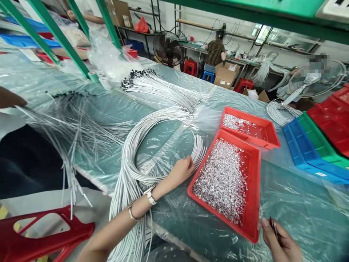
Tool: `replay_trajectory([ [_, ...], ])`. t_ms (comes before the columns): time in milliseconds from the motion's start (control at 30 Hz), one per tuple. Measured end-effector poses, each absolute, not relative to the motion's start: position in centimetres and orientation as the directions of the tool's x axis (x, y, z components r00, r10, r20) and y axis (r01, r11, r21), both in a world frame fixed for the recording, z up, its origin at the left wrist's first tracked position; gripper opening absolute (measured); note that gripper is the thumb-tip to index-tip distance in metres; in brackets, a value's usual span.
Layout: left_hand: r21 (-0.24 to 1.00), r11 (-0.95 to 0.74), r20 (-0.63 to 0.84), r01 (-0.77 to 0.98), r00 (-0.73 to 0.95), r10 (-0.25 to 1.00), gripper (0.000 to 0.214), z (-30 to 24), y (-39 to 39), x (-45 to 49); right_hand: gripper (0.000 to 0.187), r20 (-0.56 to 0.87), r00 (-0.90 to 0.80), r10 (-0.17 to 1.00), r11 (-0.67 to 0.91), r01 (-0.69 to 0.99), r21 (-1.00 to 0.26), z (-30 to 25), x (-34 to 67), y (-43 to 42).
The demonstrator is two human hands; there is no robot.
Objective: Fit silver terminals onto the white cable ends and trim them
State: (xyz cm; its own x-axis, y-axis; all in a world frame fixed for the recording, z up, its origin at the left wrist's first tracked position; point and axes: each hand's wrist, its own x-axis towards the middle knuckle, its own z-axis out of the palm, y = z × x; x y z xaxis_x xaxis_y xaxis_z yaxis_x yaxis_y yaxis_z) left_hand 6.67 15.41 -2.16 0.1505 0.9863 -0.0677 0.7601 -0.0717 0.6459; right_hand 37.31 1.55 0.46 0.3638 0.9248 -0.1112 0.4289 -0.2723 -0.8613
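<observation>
My left hand (183,169), with a watch on its wrist, reaches across a looped bundle of white cables (131,149). Its fingers are closed at the fanned cable ends (199,150); how many cables they grip is hidden. Right beside it stands a red tray (254,189) filled with small, shiny silver metal pieces (223,178). At that tray's near right corner, my right hand (282,240) is closed around a thin dark tool, seemingly tweezers (273,228). The tool's lower part is hidden by the fingers.
Behind lies a second red tray (268,136) with fewer pieces. White cables with black connectors (169,85) spread across the plastic-covered table (289,207). Blue bins (308,160) stand right. A co-worker's hand (11,98) holds cables at left. A red chair (49,233) stands below.
</observation>
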Motion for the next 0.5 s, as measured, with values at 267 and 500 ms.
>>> replay_trajectory([
  [267, 0.906, -0.216, 0.098, 0.364, 0.317, 0.943, 0.028, 4.6, 10.8, 9.9, 0.029, 0.031, 0.178, 0.983, -0.055, 0.456, -0.888, 1.9, 33.9, 2.8],
  [500, 0.969, -0.193, 0.063, 0.155, 0.601, 0.797, 0.031, 9.3, 7.5, 13.2, 0.007, 0.225, 0.103, 0.969, 0.165, 0.411, -0.896, 6.2, 31.7, 3.2],
])
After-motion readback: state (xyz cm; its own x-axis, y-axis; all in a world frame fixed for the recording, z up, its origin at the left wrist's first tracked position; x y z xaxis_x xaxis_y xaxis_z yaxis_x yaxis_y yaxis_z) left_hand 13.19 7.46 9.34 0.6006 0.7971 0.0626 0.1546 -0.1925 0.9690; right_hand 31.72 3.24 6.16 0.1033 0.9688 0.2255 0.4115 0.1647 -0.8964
